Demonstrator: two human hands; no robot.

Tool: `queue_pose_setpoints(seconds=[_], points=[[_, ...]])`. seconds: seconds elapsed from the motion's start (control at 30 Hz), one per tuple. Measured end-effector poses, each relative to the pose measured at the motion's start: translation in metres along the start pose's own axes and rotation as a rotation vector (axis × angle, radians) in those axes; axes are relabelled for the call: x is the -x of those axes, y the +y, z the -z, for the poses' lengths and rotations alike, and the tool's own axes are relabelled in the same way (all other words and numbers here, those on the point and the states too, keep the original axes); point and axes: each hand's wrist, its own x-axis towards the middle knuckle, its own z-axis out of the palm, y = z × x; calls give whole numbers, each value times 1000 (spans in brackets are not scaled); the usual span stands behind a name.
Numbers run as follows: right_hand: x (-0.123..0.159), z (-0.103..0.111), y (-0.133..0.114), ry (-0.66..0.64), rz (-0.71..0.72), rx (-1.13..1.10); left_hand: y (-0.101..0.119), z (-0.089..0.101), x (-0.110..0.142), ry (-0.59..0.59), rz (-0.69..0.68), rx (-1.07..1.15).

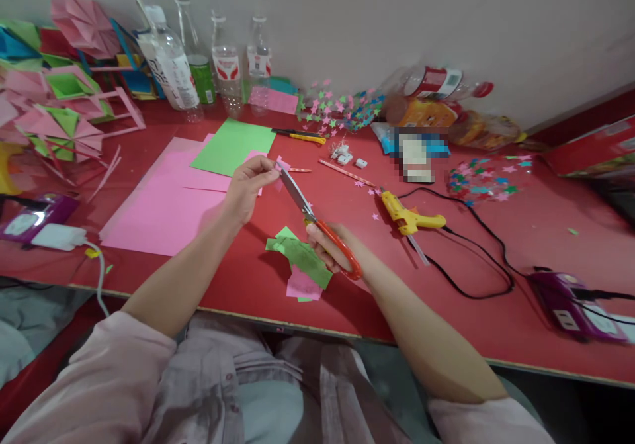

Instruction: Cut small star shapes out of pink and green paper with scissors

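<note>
My right hand (325, 245) grips the orange handles of a pair of scissors (317, 222), whose blades point up and left. My left hand (248, 182) pinches a small pink paper piece (282, 164) right at the blade tips. Below the hands, green and pink paper scraps (300, 265) lie on the red table (496, 298). Large pink sheets (163, 206) and a green sheet (233, 146) lie to the left of my left hand.
A yellow glue gun (409, 218) with a black cord lies to the right, near a purple power strip (575, 302). Several plastic bottles (198, 67) stand along the wall. Folded paper shapes (59, 93) pile at far left. Small paper stars (342, 110) and a pencil (344, 173) lie beyond.
</note>
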Motion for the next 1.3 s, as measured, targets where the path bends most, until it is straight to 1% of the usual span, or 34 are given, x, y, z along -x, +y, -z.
queue_pose_setpoints(seconds=[0.2, 0.5, 0.73, 0.87, 1.0, 1.3], points=[[4, 0, -6, 47, -4, 7, 1, 0, 1, -18, -3, 19], [5, -4, -8, 42, 23, 18, 2, -1, 0, -5, 17, 21], [2, -1, -5, 31, -18, 40, 4, -2, 1, 1, 26, 34], [3, 0, -3, 36, 1, 29, 4, -2, 1, -17, 40, 32], [6, 1, -5, 44, 28, 27, 4, -2, 1, -27, 30, 45], [7, -2, -8, 62, 26, -3, 1, 0, -1, -28, 3, 84]])
